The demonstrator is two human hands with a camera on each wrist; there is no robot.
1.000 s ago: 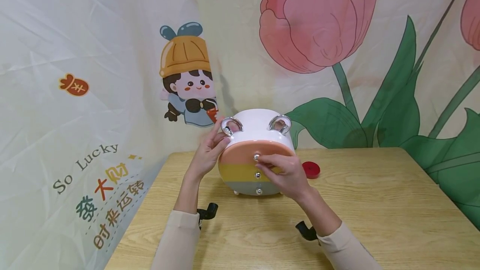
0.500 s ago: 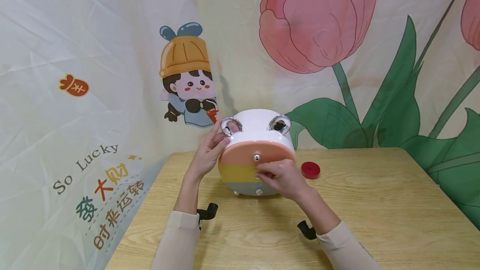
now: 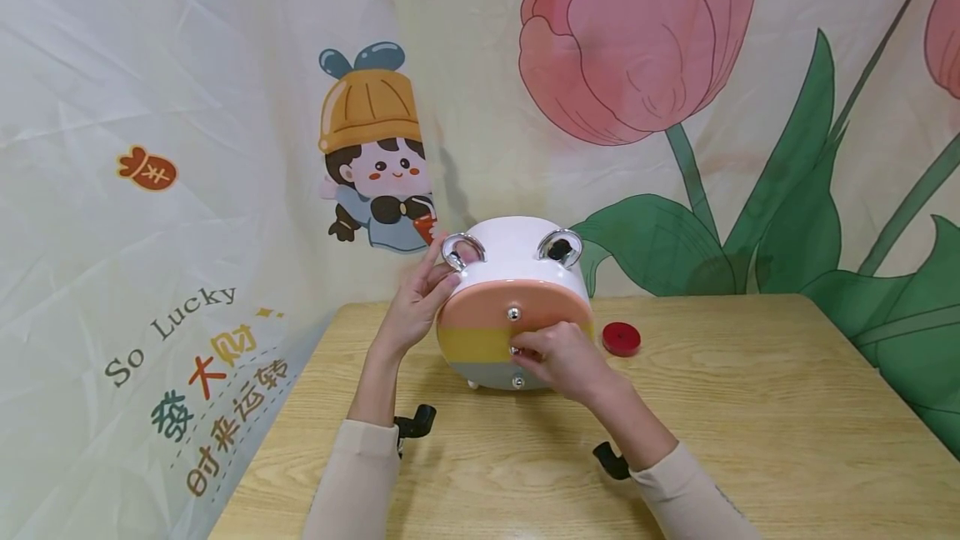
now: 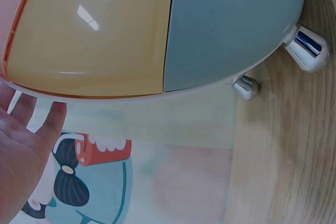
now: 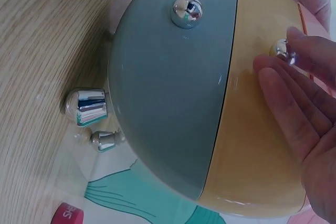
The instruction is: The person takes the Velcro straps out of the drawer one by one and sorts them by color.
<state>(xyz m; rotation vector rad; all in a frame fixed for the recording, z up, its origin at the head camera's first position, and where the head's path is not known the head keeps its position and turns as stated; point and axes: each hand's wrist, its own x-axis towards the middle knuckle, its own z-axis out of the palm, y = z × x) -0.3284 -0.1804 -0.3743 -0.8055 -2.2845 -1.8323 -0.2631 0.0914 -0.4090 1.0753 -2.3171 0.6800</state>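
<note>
A small white drawer cabinet [image 3: 517, 252] with two silver ring ears stands on the table. Its rounded front has an orange drawer [image 3: 480, 302], a yellow drawer [image 3: 468, 346] and a grey-blue drawer [image 4: 231, 30], each with a silver ball knob. My left hand [image 3: 412, 307] rests against the cabinet's upper left side, fingers fairly straight, thumb near the front rim. With thumb and fingers, my right hand [image 3: 570, 361] pinches the yellow drawer's knob [image 5: 282, 51]. In the head view that knob is partly hidden by the fingers.
A red round item [image 3: 622, 340] lies on the wooden table [image 3: 750, 407] to the right of the cabinet. Silver feet [image 4: 310, 48] hold the cabinet off the tabletop. Printed cloth [image 3: 480, 107] hangs close behind. Black camera mounts sit at both wrists.
My right hand has let go of the orange drawer's knob and moved down to the yellow drawer's knob. My left hand has stayed at the cabinet's side.
</note>
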